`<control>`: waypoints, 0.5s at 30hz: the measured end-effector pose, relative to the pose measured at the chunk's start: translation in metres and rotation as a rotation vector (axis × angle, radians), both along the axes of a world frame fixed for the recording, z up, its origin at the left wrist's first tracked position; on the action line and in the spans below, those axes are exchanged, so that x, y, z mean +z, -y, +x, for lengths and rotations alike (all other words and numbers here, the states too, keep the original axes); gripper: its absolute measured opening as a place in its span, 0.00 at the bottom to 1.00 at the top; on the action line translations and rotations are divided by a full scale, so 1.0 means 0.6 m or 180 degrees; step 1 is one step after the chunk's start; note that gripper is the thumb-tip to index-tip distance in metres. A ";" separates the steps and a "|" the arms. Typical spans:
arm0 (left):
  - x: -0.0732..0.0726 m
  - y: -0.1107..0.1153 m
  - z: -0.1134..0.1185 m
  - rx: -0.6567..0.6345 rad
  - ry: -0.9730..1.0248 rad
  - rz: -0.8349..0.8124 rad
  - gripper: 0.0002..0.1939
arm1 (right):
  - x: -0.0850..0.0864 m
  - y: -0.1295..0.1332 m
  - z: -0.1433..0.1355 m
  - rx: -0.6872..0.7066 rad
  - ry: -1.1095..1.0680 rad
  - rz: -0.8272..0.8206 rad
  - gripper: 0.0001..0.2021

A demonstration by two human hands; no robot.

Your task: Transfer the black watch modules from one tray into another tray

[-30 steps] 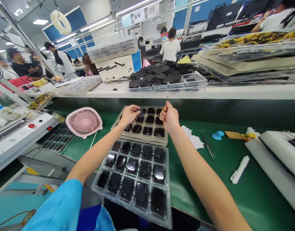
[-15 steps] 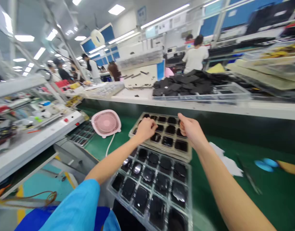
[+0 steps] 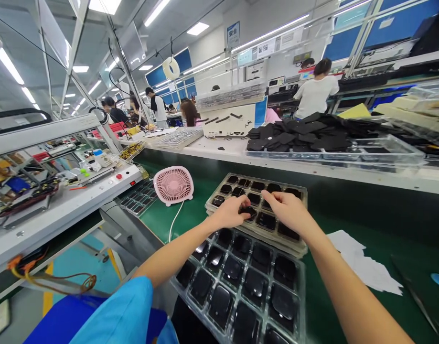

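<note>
My left hand (image 3: 233, 211) is over the stacked trays (image 3: 298, 246), its thumb and fingers closed on a small black rounded-square panel (image 3: 249, 211), which is slightly tilted. Just to the right, my right hand (image 3: 289, 209) has its thumb and forefinger pinched together above the same trays; what they hold, if anything, is hidden. Black glossy panels fill the compartments around both hands. Nearer to me lies a transparent tray (image 3: 302, 306) with several larger-looking black panels, one per compartment. It overlaps the front of the stack.
A pink fan (image 3: 174, 185) with a white cable stands left of the stacked trays. White paper (image 3: 362, 263) and tweezers (image 3: 416, 296) lie to the right on the green mat. On the shelf above is a heap of black pads (image 3: 305, 134). People work in the background.
The view has swung left and steadied. My right hand has come in from the tray's right edge towards my left hand. A black panel now shows in my left fingers.
</note>
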State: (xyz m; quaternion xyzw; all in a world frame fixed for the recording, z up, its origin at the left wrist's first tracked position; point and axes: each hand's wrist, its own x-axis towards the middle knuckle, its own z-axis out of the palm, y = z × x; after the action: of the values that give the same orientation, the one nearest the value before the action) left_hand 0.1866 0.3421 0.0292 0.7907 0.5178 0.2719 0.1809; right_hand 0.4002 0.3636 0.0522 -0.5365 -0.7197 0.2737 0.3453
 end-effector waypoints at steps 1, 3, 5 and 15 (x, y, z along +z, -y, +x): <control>0.001 0.002 0.002 -0.0010 0.0221 -0.0046 0.16 | -0.001 0.002 -0.002 -0.0023 0.0023 0.0055 0.29; 0.006 0.007 0.011 0.0074 0.0801 -0.0131 0.15 | -0.003 0.005 -0.008 -0.0138 0.0035 0.0151 0.30; 0.016 0.012 0.026 0.0135 0.1514 -0.0190 0.14 | -0.003 0.012 -0.014 -0.0244 -0.0011 0.0196 0.30; 0.052 0.037 0.113 0.0002 0.3186 -0.0334 0.24 | 0.015 0.050 -0.037 -0.0440 -0.1294 0.0754 0.22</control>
State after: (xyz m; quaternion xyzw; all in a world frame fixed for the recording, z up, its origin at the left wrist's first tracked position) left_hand 0.2545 0.3198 0.0605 0.5531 0.3808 0.5914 0.4465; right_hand 0.3778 0.3336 0.0614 -0.4742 -0.6241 0.2654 0.5614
